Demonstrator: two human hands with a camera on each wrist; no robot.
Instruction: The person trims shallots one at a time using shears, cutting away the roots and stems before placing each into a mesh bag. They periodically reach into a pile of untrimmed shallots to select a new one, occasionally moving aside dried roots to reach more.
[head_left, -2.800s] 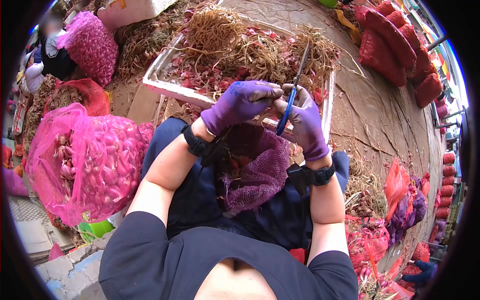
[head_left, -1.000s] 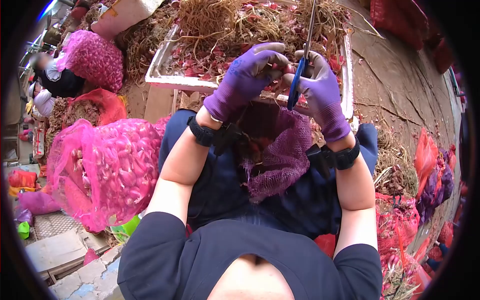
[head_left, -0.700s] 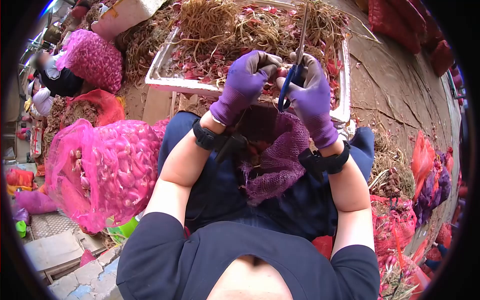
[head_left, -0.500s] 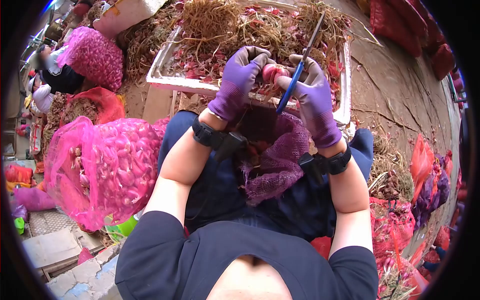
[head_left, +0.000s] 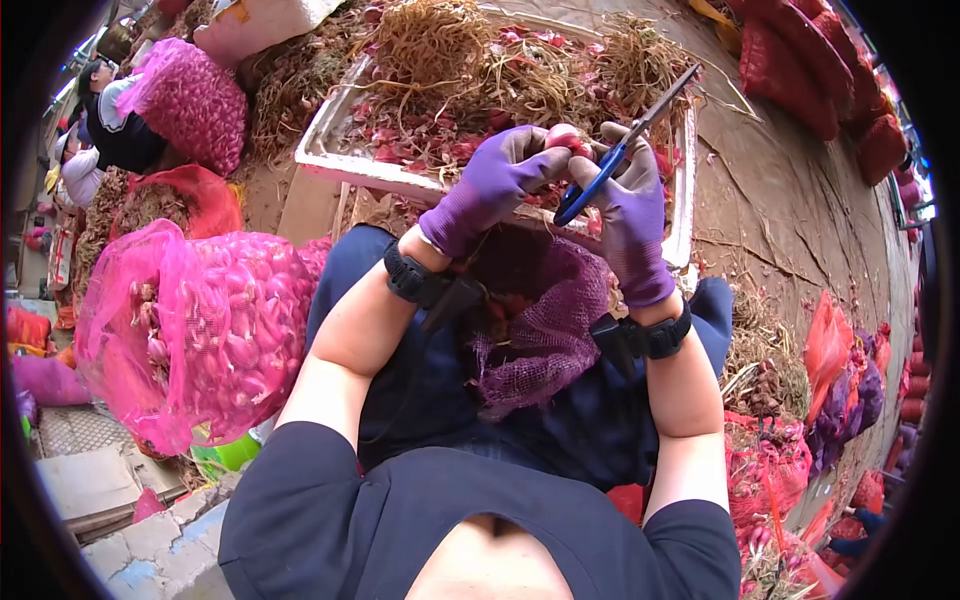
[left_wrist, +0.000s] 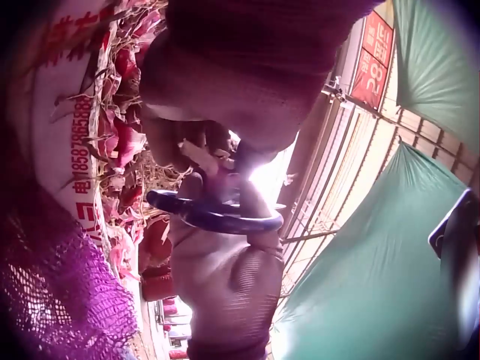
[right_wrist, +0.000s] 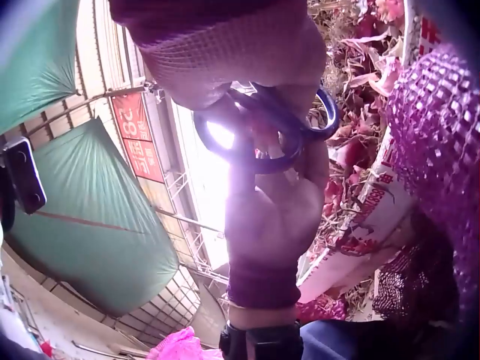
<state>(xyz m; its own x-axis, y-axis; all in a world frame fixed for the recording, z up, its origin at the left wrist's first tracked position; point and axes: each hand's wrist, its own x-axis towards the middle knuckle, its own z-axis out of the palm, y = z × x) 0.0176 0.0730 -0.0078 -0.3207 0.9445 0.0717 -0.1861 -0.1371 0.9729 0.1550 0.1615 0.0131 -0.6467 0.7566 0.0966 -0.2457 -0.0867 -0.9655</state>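
Observation:
In a purple glove, my left hand (head_left: 492,186) pinches a pinkish-red shallot (head_left: 563,138) over the near edge of the foam tray. My right hand (head_left: 632,220), gloved alike, grips blue-handled scissors (head_left: 592,190) with fingers in the loops, its fingertips close to the shallot; the blades point away to the upper right. The scissors' loops (left_wrist: 217,220) show in the left wrist view, and in the right wrist view the loops (right_wrist: 262,161) hang around the fingers of the right hand (right_wrist: 247,90). Below the hands a purple mesh bag (head_left: 545,340) lies open between the legs.
A white foam tray (head_left: 370,178) holds dry roots, skins and red bulbs. At the left stands a full pink mesh bag (head_left: 235,330), with another (head_left: 190,105) behind it near two people. Red sacks (head_left: 790,70) lie at the back right; root bundles (head_left: 765,360) are on the right.
The shallot has turned and moved slightly in the left fingers, and both hands are closer together. The scissors have tilted further to the right. The head view has shifted a little.

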